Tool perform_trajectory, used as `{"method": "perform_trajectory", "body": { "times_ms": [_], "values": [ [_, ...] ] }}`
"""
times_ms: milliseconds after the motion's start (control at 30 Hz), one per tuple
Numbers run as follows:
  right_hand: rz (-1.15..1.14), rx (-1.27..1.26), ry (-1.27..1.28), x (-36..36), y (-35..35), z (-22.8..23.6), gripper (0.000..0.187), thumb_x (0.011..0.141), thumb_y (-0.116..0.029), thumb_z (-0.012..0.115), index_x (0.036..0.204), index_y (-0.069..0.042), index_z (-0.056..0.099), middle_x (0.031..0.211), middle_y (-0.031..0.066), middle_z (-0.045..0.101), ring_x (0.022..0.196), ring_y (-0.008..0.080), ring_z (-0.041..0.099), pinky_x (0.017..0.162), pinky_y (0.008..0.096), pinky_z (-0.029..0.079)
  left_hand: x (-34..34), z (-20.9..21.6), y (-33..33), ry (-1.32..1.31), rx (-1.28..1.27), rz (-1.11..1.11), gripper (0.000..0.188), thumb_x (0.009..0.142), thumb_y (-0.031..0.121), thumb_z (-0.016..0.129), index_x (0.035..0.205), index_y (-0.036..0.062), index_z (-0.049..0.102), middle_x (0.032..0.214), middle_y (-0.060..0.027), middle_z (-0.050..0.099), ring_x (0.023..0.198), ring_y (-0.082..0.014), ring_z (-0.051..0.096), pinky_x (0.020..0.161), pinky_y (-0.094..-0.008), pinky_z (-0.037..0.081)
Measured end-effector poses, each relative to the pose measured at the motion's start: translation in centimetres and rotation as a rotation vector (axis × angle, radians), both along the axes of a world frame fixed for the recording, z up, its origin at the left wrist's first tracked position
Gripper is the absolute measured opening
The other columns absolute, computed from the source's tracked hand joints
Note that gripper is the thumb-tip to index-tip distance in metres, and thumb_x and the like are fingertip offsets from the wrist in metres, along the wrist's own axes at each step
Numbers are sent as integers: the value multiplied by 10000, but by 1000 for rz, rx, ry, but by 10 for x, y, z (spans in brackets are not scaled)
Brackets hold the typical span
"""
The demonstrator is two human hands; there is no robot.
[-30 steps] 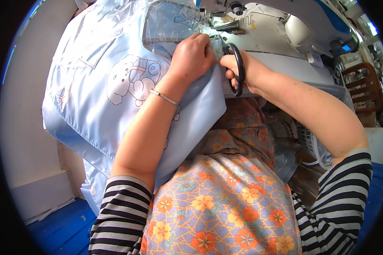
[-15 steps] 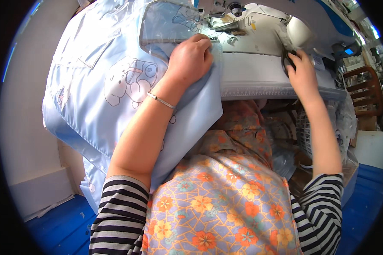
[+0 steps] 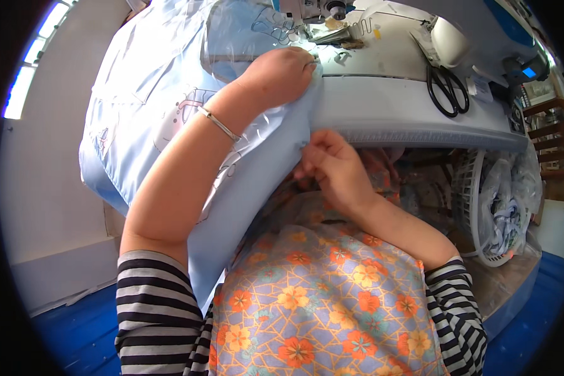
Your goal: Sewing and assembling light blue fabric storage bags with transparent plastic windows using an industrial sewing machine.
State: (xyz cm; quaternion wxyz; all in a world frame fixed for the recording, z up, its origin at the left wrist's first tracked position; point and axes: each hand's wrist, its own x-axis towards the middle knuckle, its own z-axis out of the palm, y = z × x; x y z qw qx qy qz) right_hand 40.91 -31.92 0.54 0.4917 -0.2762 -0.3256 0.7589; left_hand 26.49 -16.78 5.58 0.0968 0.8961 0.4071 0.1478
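Observation:
A light-blue satin cloth (image 3: 232,207) with cartoon animal prints hangs over the left side of the sewing machine (image 3: 382,56) and down beside my lap. My left hand (image 3: 283,74) lies on it close to the needle area, its fingers curled down around the fabric edge; the fingertips are partly hidden. Lower down, my right hand (image 3: 341,169) pinches the cloth's right edge just below the table rim. Scissors (image 3: 448,91) with black handles rest on the machine bed, apart from both hands.
A clear panel with a grey border (image 3: 232,59) lies over the cloth beside the needle. Small metal parts (image 3: 335,37) sit behind the needle area. Below the table at right stands a white plastic basket (image 3: 473,207) with cloth and clear bags. A wooden chair (image 3: 551,122) is farther right.
My right hand has let go of the scissors, leaving them on the bed, and has moved left and down to the cloth edge. My left hand stays near the needle.

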Motion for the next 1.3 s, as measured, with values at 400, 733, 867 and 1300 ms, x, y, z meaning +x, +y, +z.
{"method": "perform_trajectory", "body": {
  "times_ms": [400,733,867,1300],
  "values": [
    [196,-56,-120,-6,-7,-14,441,957,-174,575,1352,-21,451,1261,73,556,1140,155,532,975,308,426,2,12,-3,24,-99,8,312,938,165,481,1141,-33,611,1160,-216,623,1088,-375,576,971,-403,452],
    [291,-51,-385,64,49,41,341,1011,-279,499,1125,27,599,1048,50,649,981,87,578,884,245,461,-16,-8,-17,11,148,-31,370,903,238,547,1223,60,603,1226,-158,606,1031,-366,602,907,-437,483],
    [197,65,-641,48,30,4,289,988,-243,546,1093,19,605,972,19,637,870,71,565,793,222,462,-12,-6,-20,95,190,-143,391,874,217,565,1219,34,600,1256,-156,596,1038,-355,601,890,-420,492],
    [22,237,-734,88,51,19,240,918,-235,652,933,4,661,788,15,634,758,79,542,699,266,459,-1,3,-8,106,98,-70,376,867,65,566,1240,26,589,1319,-141,565,1146,-355,566,985,-400,447]
  ]
}}
